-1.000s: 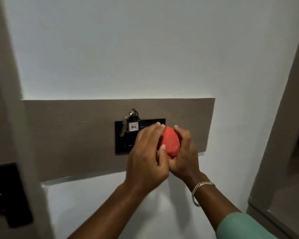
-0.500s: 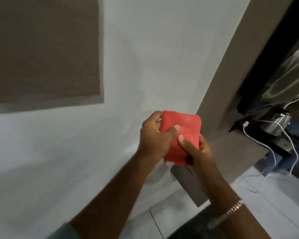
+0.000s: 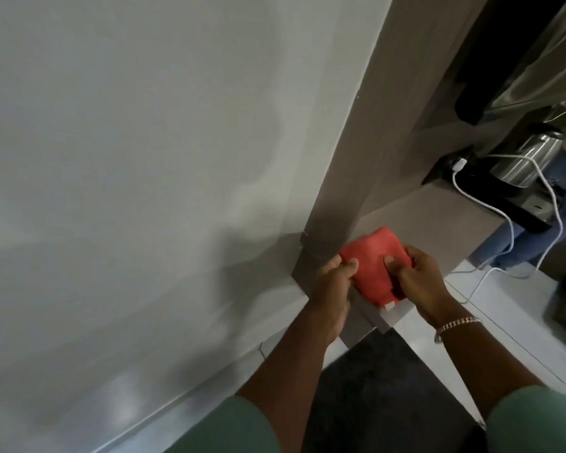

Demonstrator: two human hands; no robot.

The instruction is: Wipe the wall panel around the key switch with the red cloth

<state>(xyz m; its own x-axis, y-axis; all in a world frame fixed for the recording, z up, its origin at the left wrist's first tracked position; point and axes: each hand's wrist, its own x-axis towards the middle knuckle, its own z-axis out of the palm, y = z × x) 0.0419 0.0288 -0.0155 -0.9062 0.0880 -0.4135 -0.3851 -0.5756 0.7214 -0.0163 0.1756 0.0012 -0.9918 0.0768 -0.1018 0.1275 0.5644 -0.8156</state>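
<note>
The red cloth is folded into a small pad and held in front of me, low and right of centre. My left hand pinches its left edge with the thumb on top. My right hand grips its right side, a silver bracelet on that wrist. The cloth hangs over the near corner of a brown wooden shelf. The wall panel and the key switch are out of view.
A plain white wall fills the left. A brown vertical board rises beside the shelf. On the shelf's far end stand a steel kettle on a black tray and white cables. Below lie pale floor tiles and a dark mat.
The view has swung down and right, away from the panel and switch. Both hands have carried the cloth down to the shelf corner and keep their hold on it.
</note>
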